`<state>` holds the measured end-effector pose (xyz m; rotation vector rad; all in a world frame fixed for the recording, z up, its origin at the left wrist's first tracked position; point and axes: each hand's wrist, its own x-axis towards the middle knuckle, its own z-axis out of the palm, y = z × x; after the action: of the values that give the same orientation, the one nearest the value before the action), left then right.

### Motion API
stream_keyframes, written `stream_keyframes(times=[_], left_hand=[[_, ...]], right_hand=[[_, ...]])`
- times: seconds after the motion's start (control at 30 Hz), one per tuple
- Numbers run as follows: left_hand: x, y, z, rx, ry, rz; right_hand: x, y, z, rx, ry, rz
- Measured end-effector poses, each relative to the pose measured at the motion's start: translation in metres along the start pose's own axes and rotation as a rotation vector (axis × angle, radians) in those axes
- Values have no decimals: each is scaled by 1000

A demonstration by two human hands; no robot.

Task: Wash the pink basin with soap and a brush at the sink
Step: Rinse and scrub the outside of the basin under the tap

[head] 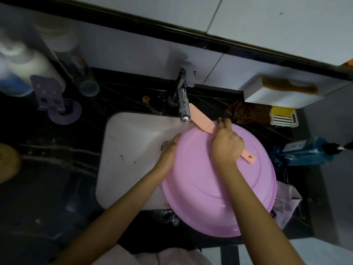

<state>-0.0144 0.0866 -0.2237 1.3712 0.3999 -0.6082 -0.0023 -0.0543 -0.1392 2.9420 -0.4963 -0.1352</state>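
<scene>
The pink basin (210, 188) lies upside down, tilted over the right side of the white sink (129, 150) and onto the counter. My left hand (168, 153) grips its left rim. My right hand (226, 144) is closed around the handle of a peach-pink brush (201, 118). The brush head rests at the basin's far rim, just under the chrome tap (183, 100). The handle's end with a hole (249, 158) sticks out behind my right hand. I cannot tell whether water is running.
Bottles (28, 73) and a purple holder (57, 106) stand on the dark counter at the left. A brown cloth (248, 113), a yellow soap in a white dish (282, 115), a white shelf with a comb (286, 88) and a blue packet (305, 153) are at the right.
</scene>
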Motion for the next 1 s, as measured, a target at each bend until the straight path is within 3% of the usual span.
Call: stream_keyframes(times=[0.13,0.27,0.47,0.57,0.63,0.77,0.9,1.0], left_hand=[[29,25,7,222,-123,15],[21,50,10,28,-217,-69],[-12,-15,-37,118,-137,-8],[-25,-37,-51,195,63,124],[-26,-45,-49,289,148,73],[-19,-53,-31,111,61,-136],[5,-45,-28,33,147,-115],[21,-24,-26,35,69,-88]], right_hand=[[-2,2,1,8,6,18],[-1,1,0,7,11,19],[-1,3,0,14,-1,39],[-2,2,-1,7,2,34],[-3,0,-3,2,1,32],[-4,1,-8,-4,-39,40],[-8,11,-11,-61,-69,128],[-7,17,-12,-86,-4,161]])
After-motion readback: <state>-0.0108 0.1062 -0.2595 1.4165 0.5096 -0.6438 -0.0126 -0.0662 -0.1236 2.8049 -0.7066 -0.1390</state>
